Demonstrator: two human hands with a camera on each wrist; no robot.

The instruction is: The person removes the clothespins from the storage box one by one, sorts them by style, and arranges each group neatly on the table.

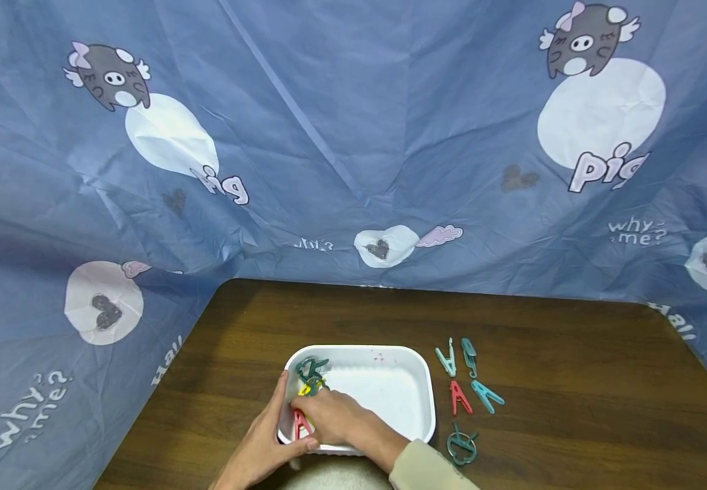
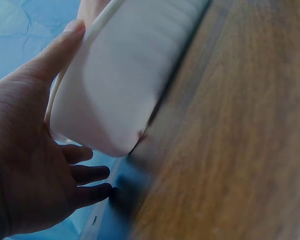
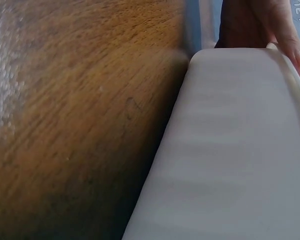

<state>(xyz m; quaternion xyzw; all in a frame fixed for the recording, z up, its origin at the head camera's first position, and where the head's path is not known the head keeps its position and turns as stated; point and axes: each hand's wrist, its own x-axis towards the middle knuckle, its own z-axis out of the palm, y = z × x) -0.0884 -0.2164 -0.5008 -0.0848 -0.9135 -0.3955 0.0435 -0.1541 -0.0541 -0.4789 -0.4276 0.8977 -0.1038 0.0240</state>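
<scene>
The left hand (image 1: 265, 434) spans the tray's (image 1: 384, 403) near-left corner, thumb over the near rim, its grip relaxed with fingers straight. The right hand (image 1: 331, 416) dips into the tray's left end, beside a red clip (image 1: 299, 417); what its grip holds I cannot tell. The clip's legs point at the near rim; the tray's long axis roughly follows the counter's (image 1: 573, 395) far edge. Only the left wrist view shows the lowest fingers, apart from the tray.
</scene>
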